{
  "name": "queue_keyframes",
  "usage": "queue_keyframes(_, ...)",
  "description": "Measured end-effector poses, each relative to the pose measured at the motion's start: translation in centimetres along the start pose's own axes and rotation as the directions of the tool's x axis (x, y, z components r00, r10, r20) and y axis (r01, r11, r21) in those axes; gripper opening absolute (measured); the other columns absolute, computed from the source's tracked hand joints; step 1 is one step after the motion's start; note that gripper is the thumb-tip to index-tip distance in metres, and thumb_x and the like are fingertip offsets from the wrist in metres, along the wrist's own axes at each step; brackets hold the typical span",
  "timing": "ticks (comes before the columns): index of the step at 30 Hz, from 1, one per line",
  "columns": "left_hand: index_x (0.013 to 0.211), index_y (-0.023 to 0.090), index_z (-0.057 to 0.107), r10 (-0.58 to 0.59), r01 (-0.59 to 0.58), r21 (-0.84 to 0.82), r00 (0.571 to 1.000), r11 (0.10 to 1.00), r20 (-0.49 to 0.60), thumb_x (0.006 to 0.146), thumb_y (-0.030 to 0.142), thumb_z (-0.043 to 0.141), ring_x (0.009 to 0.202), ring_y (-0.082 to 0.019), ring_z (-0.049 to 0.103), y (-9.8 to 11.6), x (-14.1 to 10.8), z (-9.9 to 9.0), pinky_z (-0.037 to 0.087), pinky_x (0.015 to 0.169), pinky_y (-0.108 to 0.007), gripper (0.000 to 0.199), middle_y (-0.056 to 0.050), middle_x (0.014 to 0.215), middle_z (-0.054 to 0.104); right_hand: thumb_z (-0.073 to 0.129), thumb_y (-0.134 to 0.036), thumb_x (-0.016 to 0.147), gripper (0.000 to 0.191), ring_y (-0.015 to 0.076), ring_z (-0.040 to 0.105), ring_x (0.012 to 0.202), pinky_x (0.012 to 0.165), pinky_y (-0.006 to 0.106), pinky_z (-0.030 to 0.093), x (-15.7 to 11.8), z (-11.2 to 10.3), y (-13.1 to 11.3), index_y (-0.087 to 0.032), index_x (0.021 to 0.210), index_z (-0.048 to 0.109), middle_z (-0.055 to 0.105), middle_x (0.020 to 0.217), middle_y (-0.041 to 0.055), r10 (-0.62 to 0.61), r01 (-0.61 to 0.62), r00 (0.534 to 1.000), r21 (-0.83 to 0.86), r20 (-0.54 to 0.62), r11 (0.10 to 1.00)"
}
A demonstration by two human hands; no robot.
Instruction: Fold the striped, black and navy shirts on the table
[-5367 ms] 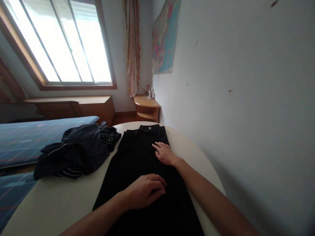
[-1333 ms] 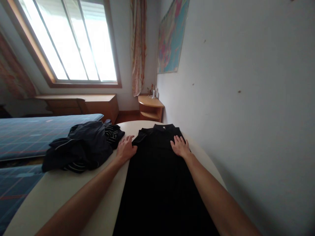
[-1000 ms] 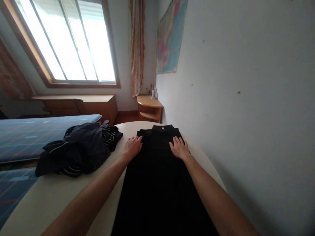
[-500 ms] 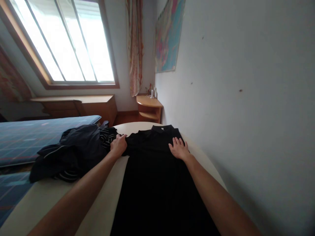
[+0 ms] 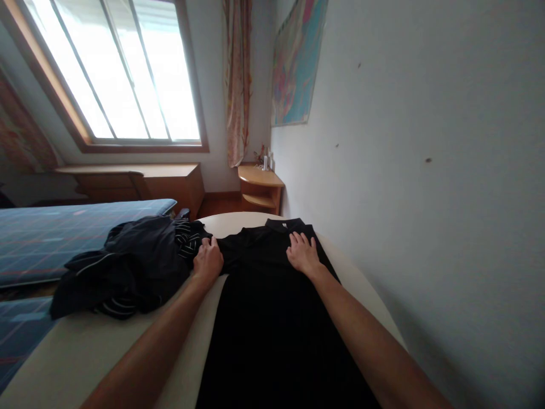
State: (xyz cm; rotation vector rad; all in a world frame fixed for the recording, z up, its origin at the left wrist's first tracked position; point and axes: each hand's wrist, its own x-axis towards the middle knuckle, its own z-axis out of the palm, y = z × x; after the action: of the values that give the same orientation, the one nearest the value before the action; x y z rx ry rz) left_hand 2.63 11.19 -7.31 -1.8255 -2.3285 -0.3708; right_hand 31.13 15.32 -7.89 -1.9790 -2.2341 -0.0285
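A black collared shirt lies spread on a pale round-edged table, its collar at the far end. My left hand is closed on the end of the shirt's left sleeve. Flat on the upper right of the shirt, just below the collar, rests my right hand, its fingers spread. A heap of dark clothes with white-striped parts sits left of my left hand, close to the sleeve.
A blue plaid mattress borders the table on the left. The white wall runs along the right side. Beyond the table stand a small corner shelf and a wooden desk under the window.
My right hand has slid a little left across the shirt, toward the collar. My left hand still holds the sleeve. The view has shifted slightly.
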Motion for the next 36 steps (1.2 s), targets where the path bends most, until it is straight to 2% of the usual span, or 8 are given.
queue_keyframes(6,0.143,0.011,0.046,-0.003,-0.009,-0.124,0.996,0.992,-0.095,0.089,0.012,0.045,0.111,-0.028,0.061,-0.1,-0.6,0.7,0.054,0.085,-0.034,0.054,-0.020,0.133,0.053,0.031,-0.038,0.099,0.057,0.0247,0.017,0.150,0.122,0.049,0.005,2.6,1.0,-6.3,-0.020,0.153,0.035,0.028,0.162,0.0042,-0.273,0.265,0.961,0.126,0.050,0.956)
queue_keyframes(14,0.143,0.016,0.045,-0.046,-0.060,-0.364,0.960,0.930,-0.275,0.090,0.013,0.045,0.121,-0.027,0.057,0.3,-0.8,0.3,0.056,0.089,-0.034,0.054,-0.014,0.138,0.052,0.028,-0.054,0.098,0.064,0.0341,0.011,0.151,0.119,0.059,0.007,5.4,2.1,-11.2,-0.027,0.156,0.026,0.019,0.165,0.0014,-0.340,0.292,0.917,0.227,0.209,0.929)
queue_keyframes(21,0.147,0.021,0.040,0.093,-0.265,-0.444,0.923,0.856,-0.372,0.093,0.010,0.041,0.131,-0.023,0.050,0.7,-0.6,0.7,0.044,0.108,-0.034,0.055,-0.009,0.143,0.051,0.030,-0.052,0.099,0.065,0.0382,0.000,0.151,0.118,0.062,-0.002,6.6,2.6,-11.4,-0.028,0.158,0.021,0.014,0.166,-0.0020,-0.261,0.194,0.940,0.287,0.221,0.938)
queue_keyframes(26,0.144,0.025,0.043,0.207,-0.372,-0.480,0.909,0.795,-0.362,0.096,0.013,0.042,0.127,-0.020,0.054,1.3,-1.2,0.3,0.045,0.108,-0.032,0.049,-0.006,0.140,0.055,0.014,-0.051,0.104,0.059,0.0267,0.045,0.136,0.114,0.044,0.029,7.4,0.9,-10.1,-0.024,0.143,0.049,0.058,0.141,0.0059,-0.234,0.133,0.963,0.522,0.133,0.843)
queue_keyframes(28,0.141,0.026,0.046,0.244,-0.388,-0.484,0.910,0.784,-0.334,0.097,0.015,0.044,0.125,-0.021,0.056,1.6,-1.5,0.2,0.047,0.104,-0.032,0.045,-0.005,0.140,0.055,0.010,-0.059,0.102,0.069,0.0225,0.065,0.110,0.099,0.035,0.045,7.4,-0.1,-9.6,-0.019,0.135,0.056,0.072,0.115,0.0100,-0.198,0.042,0.968,0.678,0.155,0.734)
queue_keyframes(31,0.139,0.028,0.047,0.300,-0.414,-0.475,0.906,0.776,-0.299,0.099,0.018,0.045,0.123,-0.021,0.058,1.9,-1.9,0.3,0.050,0.099,-0.030,0.042,-0.004,0.140,0.055,0.025,-0.067,0.098,0.069,0.0177,0.069,0.075,0.072,0.028,0.052,6.8,-1.6,-9.0,-0.016,0.132,0.056,0.074,0.093,0.0088,-0.240,-0.142,0.919,0.829,0.314,0.541)
queue_keyframes(33,0.138,0.028,0.047,0.353,-0.454,-0.474,0.889,0.754,-0.291,0.099,0.018,0.046,0.119,-0.020,0.060,2.0,-2.1,0.3,0.052,0.095,-0.029,0.040,-0.003,0.139,0.055,0.046,-0.058,0.095,0.054,0.0153,0.068,0.070,0.063,0.024,0.051,6.2,-2.5,-8.6,-0.019,0.131,0.055,0.072,0.094,0.0064,-0.282,-0.201,0.878,0.832,0.387,0.516)
queue_keyframes(36,0.137,0.030,0.047,0.455,-0.528,-0.475,0.849,0.704,-0.269,0.098,0.018,0.047,0.114,-0.018,0.062,2.0,-2.3,0.2,0.052,0.094,-0.028,0.040,-0.002,0.138,0.056,0.063,-0.027,0.086,0.045,0.0137,0.066,0.074,0.063,0.022,0.053,5.3,-3.5,-7.8,-0.018,0.129,0.056,0.069,0.100,0.0062,-0.274,-0.213,0.874,0.824,0.400,0.525)
